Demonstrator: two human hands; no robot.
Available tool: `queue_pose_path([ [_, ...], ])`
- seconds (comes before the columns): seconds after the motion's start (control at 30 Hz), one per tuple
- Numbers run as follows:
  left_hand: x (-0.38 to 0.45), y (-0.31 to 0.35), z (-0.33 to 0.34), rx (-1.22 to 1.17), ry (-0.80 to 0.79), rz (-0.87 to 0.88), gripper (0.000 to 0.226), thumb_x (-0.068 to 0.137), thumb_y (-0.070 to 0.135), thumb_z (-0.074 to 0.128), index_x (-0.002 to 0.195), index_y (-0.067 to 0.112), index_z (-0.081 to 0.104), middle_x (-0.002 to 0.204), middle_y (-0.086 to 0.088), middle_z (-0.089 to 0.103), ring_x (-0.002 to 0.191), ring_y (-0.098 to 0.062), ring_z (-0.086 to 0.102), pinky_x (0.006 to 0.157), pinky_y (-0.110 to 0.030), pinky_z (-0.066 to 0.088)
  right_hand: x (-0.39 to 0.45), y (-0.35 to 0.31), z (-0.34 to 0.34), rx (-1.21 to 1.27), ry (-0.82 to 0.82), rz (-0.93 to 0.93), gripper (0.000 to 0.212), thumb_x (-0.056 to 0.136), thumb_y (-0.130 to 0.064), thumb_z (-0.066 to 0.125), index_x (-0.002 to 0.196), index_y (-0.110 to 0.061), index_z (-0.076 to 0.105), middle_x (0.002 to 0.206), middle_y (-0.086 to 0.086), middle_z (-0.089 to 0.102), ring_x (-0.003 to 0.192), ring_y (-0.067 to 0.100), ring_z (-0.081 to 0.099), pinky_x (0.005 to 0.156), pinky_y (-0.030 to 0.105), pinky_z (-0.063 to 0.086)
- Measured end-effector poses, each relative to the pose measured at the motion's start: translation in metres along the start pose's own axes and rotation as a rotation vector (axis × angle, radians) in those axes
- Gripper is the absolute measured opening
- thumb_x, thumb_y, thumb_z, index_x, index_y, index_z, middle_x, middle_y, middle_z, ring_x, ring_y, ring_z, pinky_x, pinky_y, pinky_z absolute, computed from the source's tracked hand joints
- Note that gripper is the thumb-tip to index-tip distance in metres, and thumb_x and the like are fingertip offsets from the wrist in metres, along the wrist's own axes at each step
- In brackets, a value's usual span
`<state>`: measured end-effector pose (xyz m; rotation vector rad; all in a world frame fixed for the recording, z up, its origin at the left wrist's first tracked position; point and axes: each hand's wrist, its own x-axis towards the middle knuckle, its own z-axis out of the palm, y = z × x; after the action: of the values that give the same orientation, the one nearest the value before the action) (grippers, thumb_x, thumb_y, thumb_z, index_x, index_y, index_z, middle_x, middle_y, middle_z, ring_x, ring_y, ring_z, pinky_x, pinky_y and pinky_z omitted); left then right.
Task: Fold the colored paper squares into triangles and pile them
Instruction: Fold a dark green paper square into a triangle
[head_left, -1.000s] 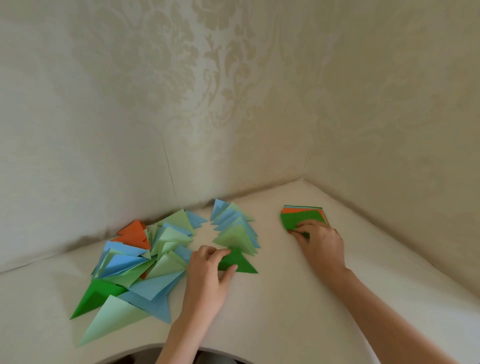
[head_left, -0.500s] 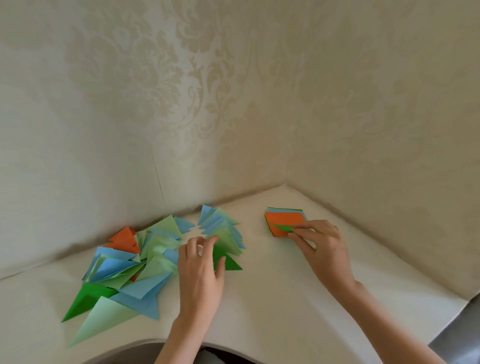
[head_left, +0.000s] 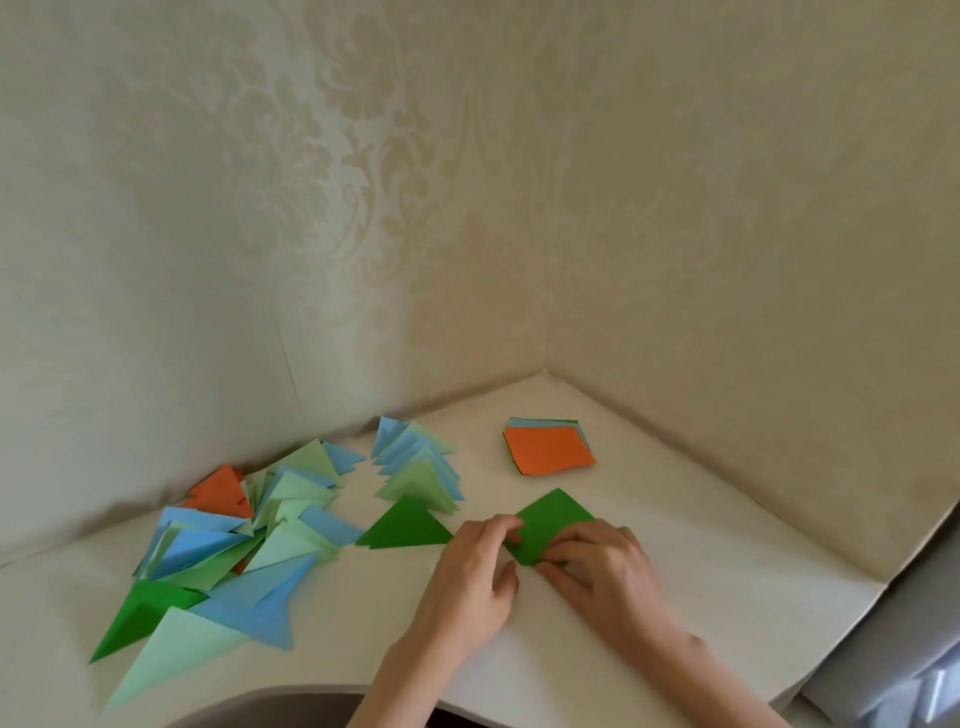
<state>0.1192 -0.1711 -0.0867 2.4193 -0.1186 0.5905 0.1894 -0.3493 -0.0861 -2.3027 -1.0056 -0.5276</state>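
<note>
Left hand (head_left: 467, 582): low at 6 o'clock, fingers (head_left: 501, 527) curled, their tips resting on the left corner of the dark green square (head_left: 553, 522); whether they pinch the corner or only press on it, I cannot tell.
Right hand (head_left: 605, 569): just to the right of the left one, fingers bent down onto the near corner of the same sheet, apparently nipping that edge.
Green square: lies on the bench (head_left: 701, 571) as a diamond, still unfolded; its near and left corners are under the fingertips, its far corner pointing to 12 o'clock, free of both hands.
Step in hand: by the look of it, the start of a fold, near corner to be brought over to the far one.
Done: a dark green triangle (head_left: 405, 527) lies flat just left of the left hand, at 9 o'clock from the sheet; behind it a small overlapping row of pale green and blue triangles (head_left: 418, 467); further left, at 10 o'clock, a wide loose heap of triangles (head_left: 223, 545) in blue, pale green, dark green and orange.
Left: a stack of squares (head_left: 548, 449), orange on top with blue edges showing beneath, at 12 o'clock beyond the sheet, apart from both hands; how many remain I cannot tell.
Progress: well past halfway, I judge, since the folded pieces far outnumber what the stack seems to hold.
</note>
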Motion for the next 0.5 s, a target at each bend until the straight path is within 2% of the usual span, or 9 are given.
queue_pose_path([
  [0.1,0.003,-0.002,0.000,-0.006,-0.013,0.003,0.035,0.083,0.023,0.060,0.118,0.023,0.056,0.104,0.011,0.057,0.102,-0.005,0.052,0.089,-0.020,0.043,0.002,0.002,-0.001,0.093,-0.080,0.092,0.022,0.079,-0.052,0.061,0.085,-0.034,0.073,0.089,-0.023,0.062,0.086,-0.003,0.054,0.074,0.019,0.044],
  [0.2,0.008,-0.003,0.004,-0.006,0.015,0.007,0.034,0.083,0.035,0.061,0.114,0.024,0.058,0.099,0.015,0.058,0.097,-0.005,0.051,0.085,-0.021,0.044,0.008,0.000,-0.005,0.190,-0.116,0.167,0.019,0.079,-0.044,0.071,0.094,-0.034,0.072,0.090,-0.023,0.061,0.089,-0.003,0.055,0.075,0.010,0.041],
  [0.37,0.016,0.001,0.013,0.044,0.095,-0.004,0.026,0.083,0.031,0.064,0.107,0.022,0.061,0.090,0.013,0.058,0.085,-0.012,0.050,0.075,-0.031,0.047,0.013,-0.004,-0.007,0.261,-0.126,0.262,0.029,0.081,-0.035,0.073,0.109,-0.030,0.065,0.093,-0.018,0.061,0.093,-0.003,0.052,0.072,0.006,0.040],
  [0.5,0.018,0.001,0.020,0.088,0.115,-0.023,0.027,0.078,0.026,0.067,0.103,0.025,0.060,0.087,0.014,0.056,0.080,-0.013,0.048,0.068,-0.034,0.047,0.012,-0.005,-0.004,0.250,-0.120,0.301,0.033,0.078,-0.032,0.075,0.109,-0.028,0.065,0.090,-0.018,0.059,0.087,0.001,0.054,0.072,0.011,0.043],
])
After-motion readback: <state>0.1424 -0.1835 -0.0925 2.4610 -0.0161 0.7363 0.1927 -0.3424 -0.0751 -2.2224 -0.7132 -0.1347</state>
